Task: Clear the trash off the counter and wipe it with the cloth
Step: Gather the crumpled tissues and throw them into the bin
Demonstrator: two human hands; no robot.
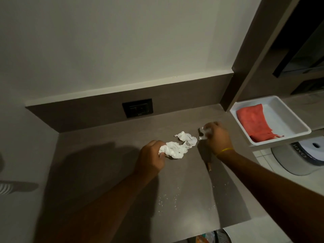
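On the grey-brown counter (108,165) lie two crumpled white tissues. My left hand (152,156) pinches the nearer crumpled tissue (175,150) at its left end. The second tissue (186,137) lies just behind it, touching it. My right hand (218,137) is closed around a small crumpled wrapper (203,133), white and dark, at the counter's right side. A short brown stick (209,167) lies under my right forearm. White crumbs (168,200) are scattered near the front edge. A red cloth (254,122) lies in a white tray (287,113) to the right.
A black wall socket (137,108) sits in the backsplash behind the tissues. A grey panel (245,67) bounds the counter on the right. Beyond the counter's right edge, a white round-lidded bin (305,155) stands on the tiled floor.
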